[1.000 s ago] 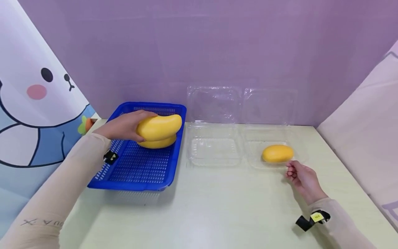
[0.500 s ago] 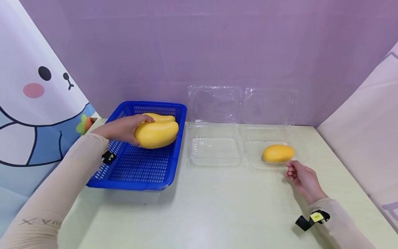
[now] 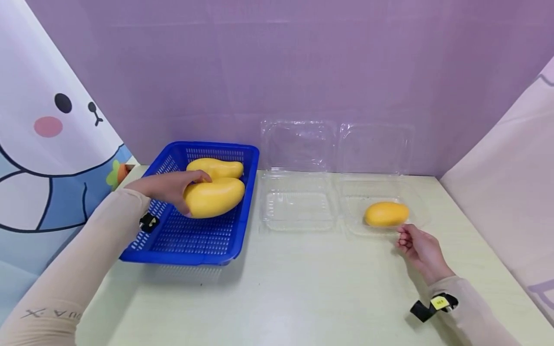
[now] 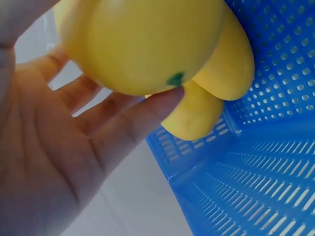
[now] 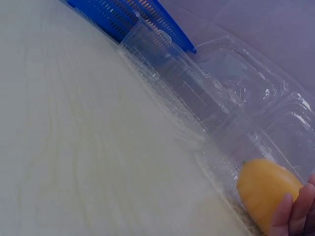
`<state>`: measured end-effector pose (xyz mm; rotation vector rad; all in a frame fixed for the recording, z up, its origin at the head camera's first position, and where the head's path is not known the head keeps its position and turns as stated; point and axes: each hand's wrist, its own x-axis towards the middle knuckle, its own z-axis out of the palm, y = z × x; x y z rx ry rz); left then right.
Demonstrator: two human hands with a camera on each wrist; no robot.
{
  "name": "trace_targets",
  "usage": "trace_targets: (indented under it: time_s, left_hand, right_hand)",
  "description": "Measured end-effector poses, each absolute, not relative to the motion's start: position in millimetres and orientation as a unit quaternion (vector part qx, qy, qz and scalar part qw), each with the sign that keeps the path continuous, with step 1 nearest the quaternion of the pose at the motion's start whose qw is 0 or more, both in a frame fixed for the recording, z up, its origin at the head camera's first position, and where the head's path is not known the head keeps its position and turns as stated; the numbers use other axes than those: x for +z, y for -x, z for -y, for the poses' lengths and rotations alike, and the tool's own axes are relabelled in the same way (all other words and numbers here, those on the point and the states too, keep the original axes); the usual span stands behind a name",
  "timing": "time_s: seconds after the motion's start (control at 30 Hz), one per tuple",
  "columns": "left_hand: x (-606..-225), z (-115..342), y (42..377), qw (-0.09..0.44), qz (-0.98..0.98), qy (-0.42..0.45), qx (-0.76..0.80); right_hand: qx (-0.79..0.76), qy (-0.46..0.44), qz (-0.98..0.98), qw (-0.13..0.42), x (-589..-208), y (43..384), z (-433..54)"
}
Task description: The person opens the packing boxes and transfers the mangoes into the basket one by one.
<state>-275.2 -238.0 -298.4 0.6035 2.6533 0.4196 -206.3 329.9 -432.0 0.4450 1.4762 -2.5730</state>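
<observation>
My left hand (image 3: 170, 187) grips a large yellow mango (image 3: 216, 197) over the blue basket (image 3: 186, 257), thumb and fingers spread around its near end. A green stem spot shows on that mango in the left wrist view. Behind it in the basket lies another mango (image 3: 225, 168); the left wrist view shows two yellow rounded ends (image 4: 236, 64) there. On the right, a smaller orange-yellow mango (image 3: 386, 214) rests in a clear plastic clamshell box (image 3: 359, 226). My right hand (image 3: 424, 252), fingers loosely curled, stays beside it with fingertips right at the box's front rim.
Left of the filled box stands a second clear clamshell box (image 3: 298, 211), lid raised against the purple backdrop (image 3: 298, 72). Both boxes and the basket sit on a pale wood-grain table (image 3: 294, 283). A cartoon-printed curtain (image 3: 47, 187) borders the left side.
My left hand has moved the mango it grips slightly left and toward me, so the mango behind shows more. My right hand and the mango beside it have stayed put.
</observation>
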Motion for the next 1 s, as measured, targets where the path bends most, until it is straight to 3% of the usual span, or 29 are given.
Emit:
trace_targets:
  time_s: [0.47,1.0]
  left_hand:
    - [-299.9,240.7,268.0,0.287,-0.933,-0.160,0.146]
    - [-308.9,241.7,272.8,0.313,-0.926,-0.155,0.141]
  right_hand:
    - [-0.855,-0.140,-0.495,0.069,-434.2,205.2,-330.5]
    - [-0.849,-0.148,-0.502,0.077,-432.3,206.7,-330.8]
